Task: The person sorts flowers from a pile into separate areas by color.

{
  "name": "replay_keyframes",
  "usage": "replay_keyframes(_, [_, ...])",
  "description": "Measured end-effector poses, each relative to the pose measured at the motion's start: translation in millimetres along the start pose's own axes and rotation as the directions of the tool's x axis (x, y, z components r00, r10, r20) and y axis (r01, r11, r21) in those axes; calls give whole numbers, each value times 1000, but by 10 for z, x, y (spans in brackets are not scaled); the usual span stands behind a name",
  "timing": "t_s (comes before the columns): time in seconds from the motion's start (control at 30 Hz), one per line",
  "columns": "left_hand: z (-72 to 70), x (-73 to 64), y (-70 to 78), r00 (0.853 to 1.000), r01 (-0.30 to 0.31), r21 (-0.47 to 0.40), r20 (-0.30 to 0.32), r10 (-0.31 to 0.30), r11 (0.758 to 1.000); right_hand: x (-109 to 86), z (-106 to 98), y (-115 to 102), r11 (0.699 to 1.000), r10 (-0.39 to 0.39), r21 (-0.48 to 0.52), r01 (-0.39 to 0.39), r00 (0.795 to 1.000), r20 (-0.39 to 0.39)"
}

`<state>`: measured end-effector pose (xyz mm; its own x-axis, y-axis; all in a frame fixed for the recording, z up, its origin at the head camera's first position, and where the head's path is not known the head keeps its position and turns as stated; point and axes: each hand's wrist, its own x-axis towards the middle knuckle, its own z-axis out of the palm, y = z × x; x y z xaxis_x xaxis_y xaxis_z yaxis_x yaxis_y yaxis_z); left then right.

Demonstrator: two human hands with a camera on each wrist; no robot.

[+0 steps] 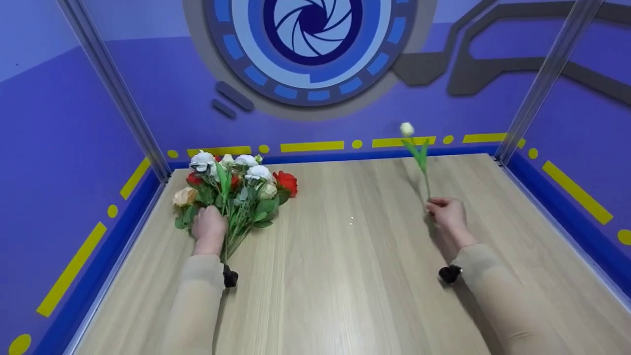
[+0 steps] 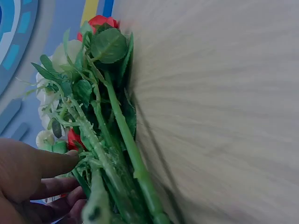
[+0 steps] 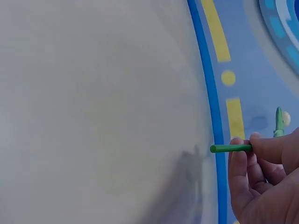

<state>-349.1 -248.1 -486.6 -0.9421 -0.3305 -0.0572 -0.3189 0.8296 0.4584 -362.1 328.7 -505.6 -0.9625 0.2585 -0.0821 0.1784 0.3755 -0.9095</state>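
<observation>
On the left of the table lies a bunch of artificial flowers [image 1: 241, 192], with white, red, cream and peach blooms and green leaves. My left hand [image 1: 209, 224] is in among it at its near left side. In the left wrist view, the thumb [image 2: 58, 163] presses against the green stems [image 2: 124, 135] and the fingers curl behind them; the fingertips are partly hidden. My right hand [image 1: 449, 215] pinches a single white tulip [image 1: 407, 129] low on its stem, bloom up, above the table. The cut end of its green stem [image 3: 229, 148] juts past the fingers in the right wrist view.
The wood-grain table [image 1: 345, 276] meets a blue-purple back wall [image 1: 340, 128] with yellow dashes. Side walls stand at left and right, with metal posts [image 1: 121, 93] in the corners. Small black devices [image 1: 449, 274] sit at both wrists.
</observation>
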Motion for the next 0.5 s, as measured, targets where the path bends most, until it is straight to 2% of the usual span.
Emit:
replay_keyframes(0.13, [41,15,-12,1000,-14,14,-8,14,1000,93,-265,109,998,63,-13,-64,996,-60])
replay_keyframes(0.33, [13,34,4,999,48,-31,-1,-48,998,149,-637,228,981,92,-159,-113,987,-135])
replay_keyframes(0.5, [-64,34,20,997,68,-68,44,-65,995,153,-927,331,958,132,-229,-172,975,-177])
